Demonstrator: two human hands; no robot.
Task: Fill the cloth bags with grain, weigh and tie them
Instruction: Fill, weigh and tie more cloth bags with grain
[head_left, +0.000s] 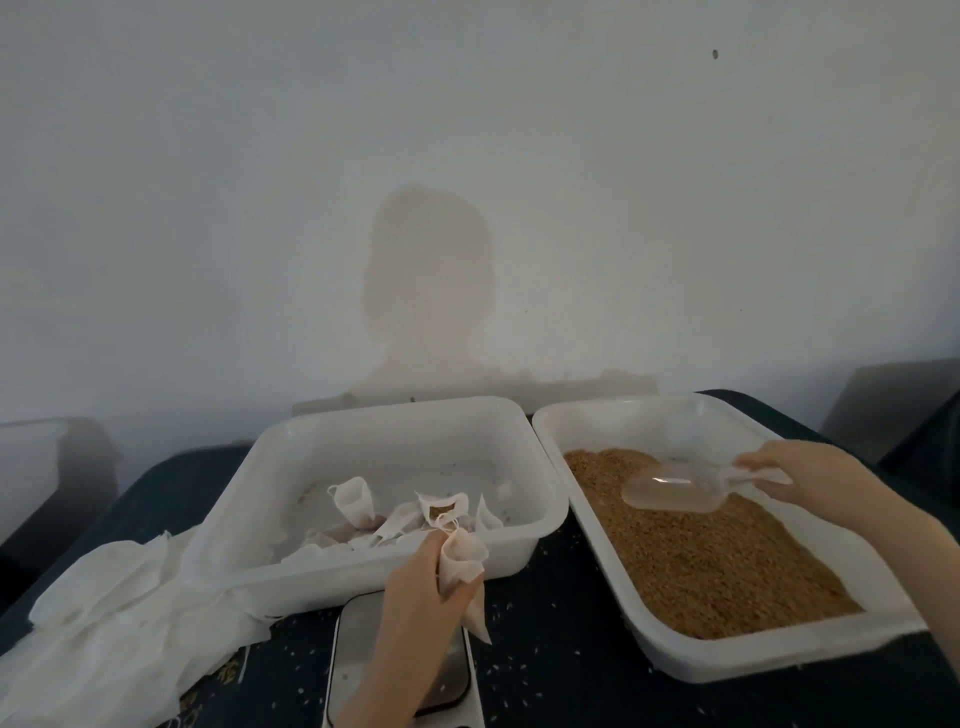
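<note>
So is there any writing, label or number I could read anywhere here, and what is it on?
Nothing readable.
Yellowish print on the dark table cover, beside the pile of cloth: too blurred and half hidden.
Scale: no display in view.
White tubs: no labels visible.

Pale bare wall (208, 156), dim light, dark blue tabletop (561, 597)

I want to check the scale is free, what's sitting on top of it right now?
Nothing plainly rests on the scale. The left hand, gripping a cloth bag, hangs over it and hides much of the platform.
</note>
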